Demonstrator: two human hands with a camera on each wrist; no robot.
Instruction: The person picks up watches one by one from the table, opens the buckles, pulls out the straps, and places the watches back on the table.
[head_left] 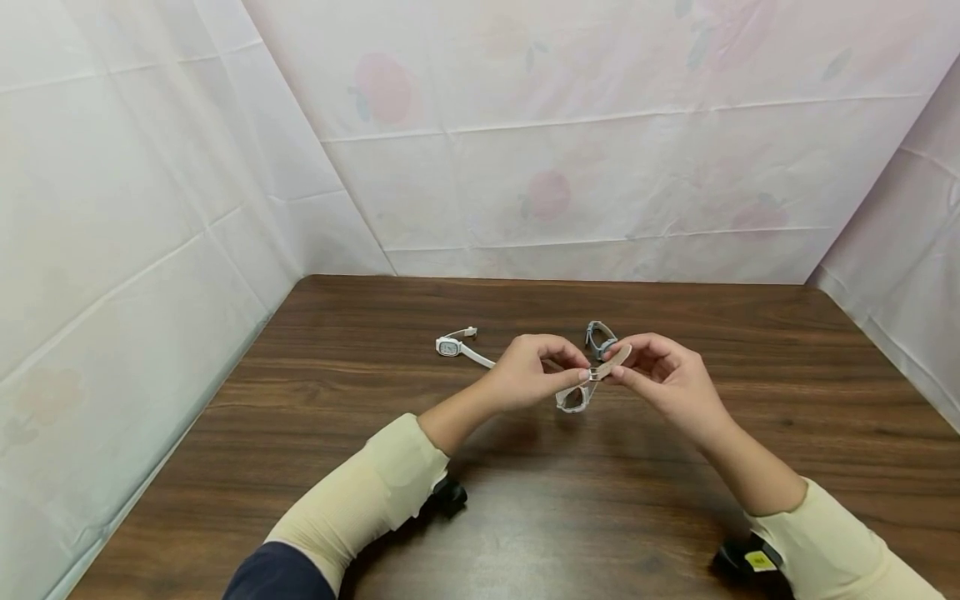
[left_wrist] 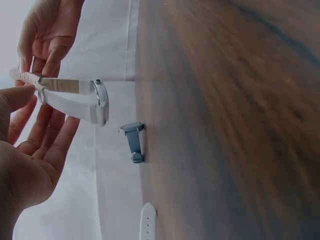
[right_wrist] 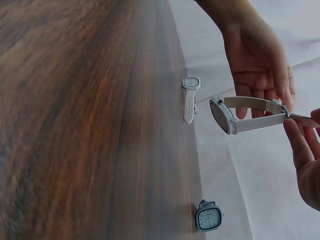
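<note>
1. I hold the white round-faced wristwatch with the pale strap (head_left: 579,392) above the dark wood-grain bench (head_left: 675,500), between my 2 hands, and it touches neither the bench nor the other watches.

2. My left hand (head_left: 528,371) pinches the strap at the buckle end, thumb and fingers curled onto it. My right hand (head_left: 663,371) pinches the loose strap tip (head_left: 615,360) just beside that, so the 2 grips almost touch.

3. From the pinch point the round case hangs toward 7 o'clock, under my left fingertips. In the right wrist view, the case (right_wrist: 221,115) sits at the far end of the loop and both strap halves run back to my fingers.

4. The long axis of the free strap tip runs from about 8 o'clock to 2 o'clock, rising toward my right hand. That is the relation that matters: tip and buckle (head_left: 594,374) lie nearly in line, and the right hand is nearer the tip, the left nearer the buckle.

5. A grey-blue square-faced wristwatch (head_left: 600,337) lies on the bench at 12 o'clock from my hands, close behind them.

6. A white square-faced wristwatch with a white strap (head_left: 457,347) lies flat at 10 o'clock, left of my left hand and apart from it.
</note>
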